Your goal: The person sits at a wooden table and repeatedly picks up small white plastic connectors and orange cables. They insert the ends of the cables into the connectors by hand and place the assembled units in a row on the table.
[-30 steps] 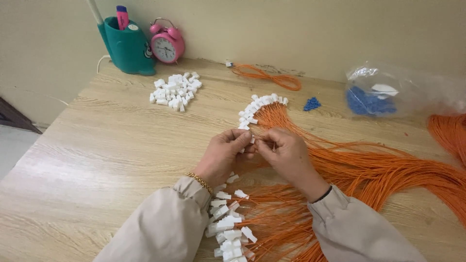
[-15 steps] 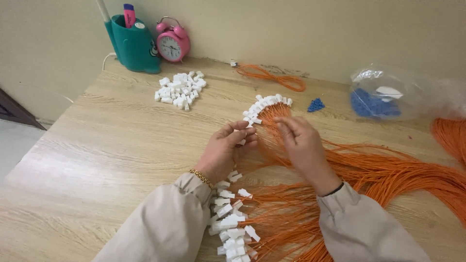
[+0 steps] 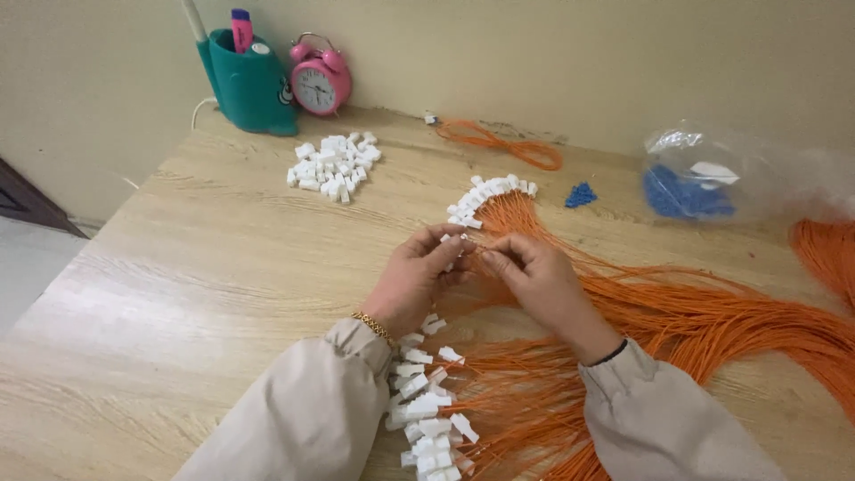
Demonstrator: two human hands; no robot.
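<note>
My left hand (image 3: 416,278) pinches a small white plastic connector (image 3: 452,239) at its fingertips. My right hand (image 3: 537,283) is close beside it, fingertips pinched on a thin orange wire (image 3: 485,252) that meets the connector. Under both hands lies a wide fan of orange wires (image 3: 712,321). A curved row of white connectors fitted on wire ends (image 3: 485,194) lies just beyond my hands. More wired white connectors (image 3: 427,410) lie near my left sleeve.
A loose pile of white connectors (image 3: 334,165) sits at the back left of the wooden table (image 3: 178,294). A teal pen holder (image 3: 249,80), a pink alarm clock (image 3: 319,82), an orange wire coil (image 3: 503,142), small blue parts (image 3: 580,194) and a clear bag of blue parts (image 3: 704,174) stand along the back.
My right hand drew away to the right half a second ago, then came back against my left hand. The view has shifted slightly.
</note>
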